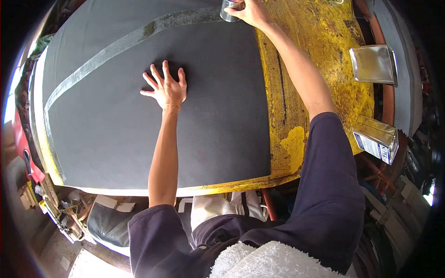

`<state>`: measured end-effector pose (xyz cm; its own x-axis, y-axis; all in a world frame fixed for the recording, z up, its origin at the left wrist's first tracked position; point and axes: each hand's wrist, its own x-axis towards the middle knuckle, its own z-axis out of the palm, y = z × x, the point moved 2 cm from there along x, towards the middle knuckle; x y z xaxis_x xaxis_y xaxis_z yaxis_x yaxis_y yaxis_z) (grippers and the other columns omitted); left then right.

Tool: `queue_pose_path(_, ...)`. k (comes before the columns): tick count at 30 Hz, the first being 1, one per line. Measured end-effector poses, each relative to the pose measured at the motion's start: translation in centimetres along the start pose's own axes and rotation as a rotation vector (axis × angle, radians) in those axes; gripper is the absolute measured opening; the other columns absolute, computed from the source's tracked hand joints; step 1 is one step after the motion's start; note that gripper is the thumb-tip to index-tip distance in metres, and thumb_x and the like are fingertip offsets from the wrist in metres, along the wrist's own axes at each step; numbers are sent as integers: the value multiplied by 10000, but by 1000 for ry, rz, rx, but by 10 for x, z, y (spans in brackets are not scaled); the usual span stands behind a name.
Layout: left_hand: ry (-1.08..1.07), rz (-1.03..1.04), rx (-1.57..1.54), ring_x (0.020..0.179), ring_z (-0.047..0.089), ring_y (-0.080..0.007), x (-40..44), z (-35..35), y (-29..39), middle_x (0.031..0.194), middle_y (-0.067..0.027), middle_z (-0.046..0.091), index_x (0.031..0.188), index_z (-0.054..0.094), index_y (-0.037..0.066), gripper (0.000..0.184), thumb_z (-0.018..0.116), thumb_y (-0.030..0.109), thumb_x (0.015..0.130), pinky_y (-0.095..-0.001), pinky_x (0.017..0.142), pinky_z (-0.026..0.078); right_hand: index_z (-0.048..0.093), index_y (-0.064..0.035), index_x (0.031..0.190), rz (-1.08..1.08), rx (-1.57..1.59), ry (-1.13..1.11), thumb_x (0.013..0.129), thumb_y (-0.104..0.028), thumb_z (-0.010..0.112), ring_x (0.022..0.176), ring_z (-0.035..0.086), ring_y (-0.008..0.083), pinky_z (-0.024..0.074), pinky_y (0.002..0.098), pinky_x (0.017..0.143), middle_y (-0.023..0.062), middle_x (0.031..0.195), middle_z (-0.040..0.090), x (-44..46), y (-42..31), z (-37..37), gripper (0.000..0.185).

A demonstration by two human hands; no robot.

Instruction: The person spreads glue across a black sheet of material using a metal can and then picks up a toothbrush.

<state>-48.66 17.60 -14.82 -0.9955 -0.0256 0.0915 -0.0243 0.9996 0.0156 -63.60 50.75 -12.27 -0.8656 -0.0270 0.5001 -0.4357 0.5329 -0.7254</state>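
My left hand (169, 89) lies with its fingers spread on a large black sheet (218, 116), near the sheet's middle. A curved grey band (104, 56) runs over the sheet, from its left edge up to the top. At the band's upper right end, my right hand (254, 14) is closed round a small shiny metal can (228, 14). The top of the can and some of the fingers are cut off by the frame's upper edge.
The black sheet lies on a yellow, paint-worn table (320, 51). At the table's right edge are a square metal tin (373, 64) and a labelled rectangular tin (376, 138). A dark bag-like thing (109, 224) and scraps are below the table's front left edge.
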Motion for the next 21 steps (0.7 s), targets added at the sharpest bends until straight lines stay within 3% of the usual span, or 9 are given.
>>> queue_pose_path(3, -10, -8, 2, 1489, 125, -460, 1, 1, 0, 1598, -169, 256, 1514, 378, 248, 639, 404, 578, 968, -824, 1031, 169, 497, -74, 1095, -64, -72, 10, 759, -186, 850, 871, 561, 221, 485, 369, 799, 104, 924, 547, -8, -9, -2, 500)
queue_pose_path(10, -11, -6, -5, 1488, 132, -464, 1, 3, -1, 1599, -169, 261, 1520, 352, 259, 640, 394, 582, 968, -820, 1041, 155, 521, -60, 1168, 114, 30, -78, 758, -200, 858, 955, 636, 273, 508, 399, 852, 142, 1005, 636, -51, -33, -10, 550)
queue_pose_path(11, -11, -8, -5, 1489, 130, -463, 2, 3, -1, 1601, -168, 257, 1520, 352, 260, 640, 391, 583, 969, -820, 1042, 152, 525, -55, 1283, 145, -239, -120, 831, -421, 797, 1181, 634, 311, 522, 424, 978, 178, 1282, 645, -62, -47, -18, 642)
queue_pose_path(12, -12, -9, -4, 1490, 128, -462, 2, 3, -1, 1604, -168, 254, 1521, 351, 261, 641, 388, 584, 969, -819, 1043, 149, 531, -18, 1237, 13, -258, -73, 789, -356, 847, 1064, 687, 302, 554, 397, 898, 181, 1154, 693, -69, -62, -20, 644)
queue_pose_path(15, -22, -14, -10, 1492, 125, -461, 2, 4, -1, 1609, -166, 248, 1521, 349, 260, 644, 386, 587, 968, -817, 1047, 143, 540, -65, 1133, -31, -286, -23, 785, -347, 846, 979, 709, 302, 585, 397, 842, 150, 1045, 705, -94, -79, -25, 542)
queue_pose_path(21, -34, -49, -26, 1510, 93, -439, 4, 3, 0, 1619, -152, 237, 1533, 342, 273, 668, 371, 618, 962, -806, 1065, 116, 527, -52, 1151, -12, -221, -72, 784, -305, 851, 1015, 697, 300, 582, 399, 836, 150, 1093, 688, -143, -116, -32, 551)
